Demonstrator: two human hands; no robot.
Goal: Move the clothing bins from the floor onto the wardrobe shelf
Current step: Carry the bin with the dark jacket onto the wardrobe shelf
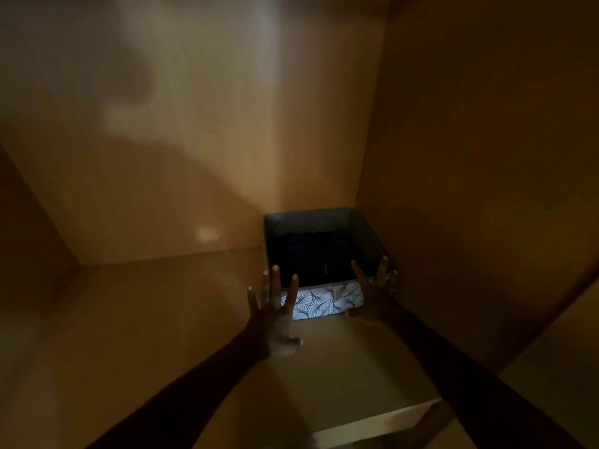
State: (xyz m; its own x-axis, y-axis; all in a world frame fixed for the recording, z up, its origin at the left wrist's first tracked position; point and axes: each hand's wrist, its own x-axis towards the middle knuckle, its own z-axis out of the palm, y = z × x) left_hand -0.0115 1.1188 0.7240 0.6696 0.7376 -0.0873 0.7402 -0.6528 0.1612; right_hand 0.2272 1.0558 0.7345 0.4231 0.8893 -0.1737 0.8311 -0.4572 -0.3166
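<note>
A fabric clothing bin (324, 303) with a white fan-patterned front and grey inner walls stands on the wooden wardrobe shelf (146, 319), pushed into the back right corner. Dark folded clothes lie inside it. My left hand (275, 319) is in front of the bin's left front corner, fingers spread, palm toward the bin. My right hand (376, 293) is at the bin's right front corner, fingers spread, next to the wardrobe's right wall. Whether either palm touches the bin is unclear in the dim light.
The wardrobe's back panel (194, 140) and right side wall (486, 189) enclose the shelf. The shelf's pale front edge (372, 422) shows at the bottom. The left side wall (26, 222) is in shadow.
</note>
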